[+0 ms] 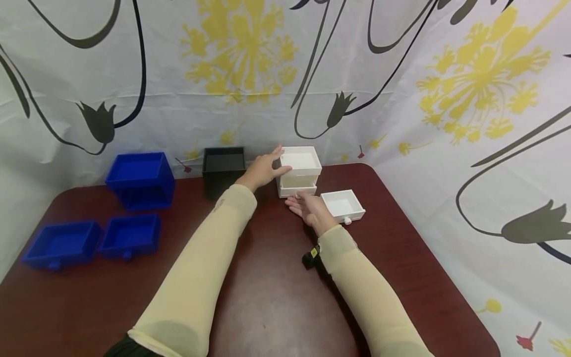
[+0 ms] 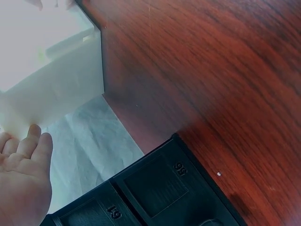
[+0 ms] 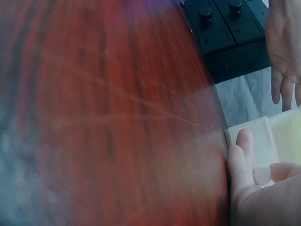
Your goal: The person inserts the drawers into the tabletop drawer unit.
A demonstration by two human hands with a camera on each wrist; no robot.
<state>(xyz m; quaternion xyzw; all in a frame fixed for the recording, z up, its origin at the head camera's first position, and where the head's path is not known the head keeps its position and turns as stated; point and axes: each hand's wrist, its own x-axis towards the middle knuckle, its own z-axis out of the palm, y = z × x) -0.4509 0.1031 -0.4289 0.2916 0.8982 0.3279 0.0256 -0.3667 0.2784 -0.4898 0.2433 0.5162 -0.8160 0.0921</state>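
Observation:
A small white drawer cabinet (image 1: 301,161) stands at the back of the table, its upper slot without a drawer. The lower white drawer (image 1: 297,191) sits in it, jutting slightly forward. My left hand (image 1: 261,171) is at the cabinet's left side, fingers extended along the wall and thumb reaching over the top front edge. My right hand (image 1: 312,210) is low at the front, palm turned up. In the right wrist view its thumb and finger are on either side of the round drawer knob (image 3: 262,176). A loose white drawer (image 1: 342,204) lies just right of that hand.
A black drawer cabinet (image 1: 223,166) stands left of the white one. Further left is a blue cabinet shell (image 1: 142,179), with two blue drawers (image 1: 62,244) lying before it. A patterned cloth (image 1: 250,114) hangs right behind the table.

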